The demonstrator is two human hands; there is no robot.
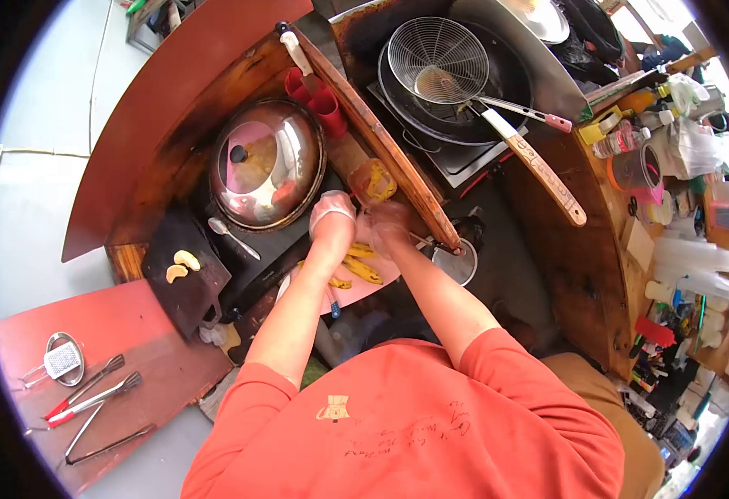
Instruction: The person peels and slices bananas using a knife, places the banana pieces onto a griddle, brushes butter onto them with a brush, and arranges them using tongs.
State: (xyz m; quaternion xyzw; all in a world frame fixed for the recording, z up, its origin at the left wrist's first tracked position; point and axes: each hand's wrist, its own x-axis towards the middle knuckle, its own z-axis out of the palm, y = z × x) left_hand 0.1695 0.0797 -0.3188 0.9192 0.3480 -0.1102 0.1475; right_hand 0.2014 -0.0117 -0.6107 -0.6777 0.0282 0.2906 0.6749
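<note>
My left hand (334,212), in a thin clear plastic glove, is over the far end of a pink cutting board (371,289). Beside it is my right hand (387,226), also gloved and blurred. The fingers of both hands are too hidden and smeared to show what they hold, if anything. Yellow banana peels (363,271) with dark spots lie on the board below the hands. Just beyond the hands stands a clear container (373,181) with yellow pieces in it. A blue-handled tool (335,309) pokes out at the board's near edge.
Left of the hands are a lidded pan (266,166), a spoon (235,239) and a black board (173,287) bearing banana pieces (183,264). Tongs (94,399) lie lower left. A wooden partition (381,137) separates a wok (506,83) with a strainer (439,60).
</note>
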